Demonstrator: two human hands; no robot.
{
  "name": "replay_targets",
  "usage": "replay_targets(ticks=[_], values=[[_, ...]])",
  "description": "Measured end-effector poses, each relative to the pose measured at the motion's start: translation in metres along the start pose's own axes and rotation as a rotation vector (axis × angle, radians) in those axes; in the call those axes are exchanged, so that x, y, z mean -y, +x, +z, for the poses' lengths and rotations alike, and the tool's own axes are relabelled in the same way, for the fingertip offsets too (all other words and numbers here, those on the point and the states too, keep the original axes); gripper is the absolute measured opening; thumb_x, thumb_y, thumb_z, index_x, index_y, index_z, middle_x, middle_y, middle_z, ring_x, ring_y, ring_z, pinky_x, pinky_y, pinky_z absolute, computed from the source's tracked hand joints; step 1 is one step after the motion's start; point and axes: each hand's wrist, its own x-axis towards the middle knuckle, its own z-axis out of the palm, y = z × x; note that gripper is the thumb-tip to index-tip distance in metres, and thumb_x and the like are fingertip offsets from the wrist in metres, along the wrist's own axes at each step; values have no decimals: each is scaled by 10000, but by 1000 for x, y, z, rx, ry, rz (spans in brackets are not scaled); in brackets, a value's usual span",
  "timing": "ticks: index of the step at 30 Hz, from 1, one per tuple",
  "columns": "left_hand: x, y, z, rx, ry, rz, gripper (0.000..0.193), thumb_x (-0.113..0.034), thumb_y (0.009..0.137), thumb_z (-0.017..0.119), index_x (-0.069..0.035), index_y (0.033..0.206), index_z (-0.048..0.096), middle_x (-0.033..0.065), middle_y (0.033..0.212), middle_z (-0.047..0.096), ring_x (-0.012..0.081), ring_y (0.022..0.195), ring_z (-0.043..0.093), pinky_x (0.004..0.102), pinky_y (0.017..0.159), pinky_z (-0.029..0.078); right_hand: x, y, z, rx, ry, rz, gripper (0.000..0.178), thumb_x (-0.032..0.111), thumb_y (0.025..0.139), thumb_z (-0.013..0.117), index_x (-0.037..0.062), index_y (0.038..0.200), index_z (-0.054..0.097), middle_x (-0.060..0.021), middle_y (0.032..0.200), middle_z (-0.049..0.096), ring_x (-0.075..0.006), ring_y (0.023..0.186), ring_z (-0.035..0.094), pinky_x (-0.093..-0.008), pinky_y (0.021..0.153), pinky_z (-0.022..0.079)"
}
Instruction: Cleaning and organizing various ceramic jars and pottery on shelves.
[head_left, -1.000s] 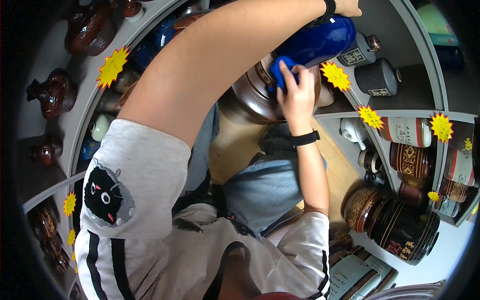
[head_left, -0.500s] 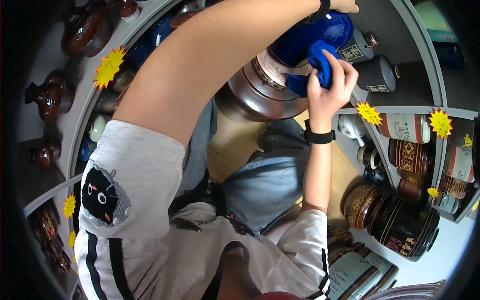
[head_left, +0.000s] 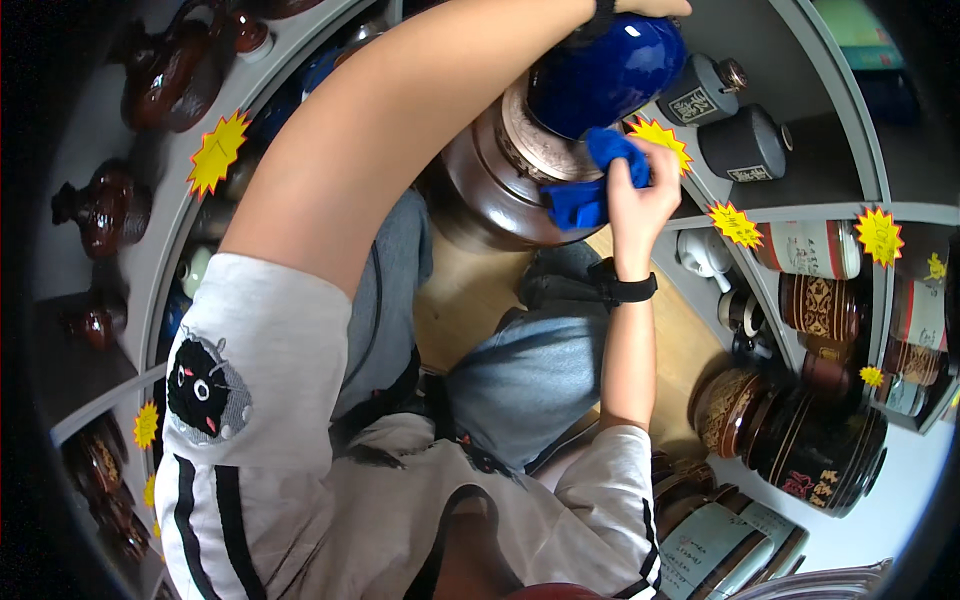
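A glossy dark-blue ceramic jar [head_left: 605, 75] leans over a large brown jar [head_left: 470, 170] with a pale, patterned neck. My left arm reaches across to the top edge, where my left hand [head_left: 652, 8] is on the far end of the blue jar; its fingers are partly cut off by the frame. In my right hand [head_left: 642, 190] is a bunched blue cloth [head_left: 585, 200], pinched between thumb and fingers. The cloth lies against the lower side of the blue jar and the brown jar's neck, with one end hanging over the brown jar's shoulder.
Two dark grey bottles [head_left: 743, 148] stand on the shelf at the right, behind yellow star-shaped tags [head_left: 735, 225]. Lower right are patterned brown jars [head_left: 820, 312] and a big black jar [head_left: 815, 455]. Brown jugs [head_left: 108, 210] line the left shelf [head_left: 60, 270]. My knees flank the wooden floor [head_left: 460, 300].
The blue jar and my left hand have shifted slightly left. My right hand has moved a little down and left with the cloth, uncovering a yellow tag behind it.
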Motion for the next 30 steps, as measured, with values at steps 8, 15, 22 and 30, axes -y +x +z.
replay_targets(ticks=[8, 15, 22, 30], values=[[13, 9, 3, -61, 130, 76, 325, -312, 752, 601, -12, 853, 672, 208, 870, 661, 375, 829, 635, 422, 778, 506, 31, 67, -10, -313, 42, -145, 429, -23, 696, 560, 57, 1113, 618, -130, 1051, 539, -261, 981, 524, -341, 891, 421], [5, -1, 7, -61, 53, 124, 327, -314, 758, 602, -3, 846, 654, 215, 858, 655, 375, 832, 628, 421, 772, 501, 17, 49, 12, -180, -93, -199, 559, -24, 703, 577, 65, 1254, 546, -173, 1183, 518, -365, 1022, 508, -413, 914, 422], [10, -5, -3, -102, -4, -2, 315, -313, 781, 621, -5, 827, 663, 192, 791, 664, 315, 782, 653, 386, 739, 507, -10, -17, 39, 28, -3, 251, 202, 42, 713, 604, -48, 893, 579, -236, 858, 585, -424, 811, 575, -451, 754, 467], [-22, -26, 2, -196, 47, -50, 375, -360, 841, 626, 8, 772, 600, 190, 713, 632, 321, 720, 638, 386, 672, 496, -7, -26, 32, -208, 518, 624, 194, 97, 770, 602, -19, 910, 668, -86, 717, 653, -146, 634, 608, -310, 647, 495]])
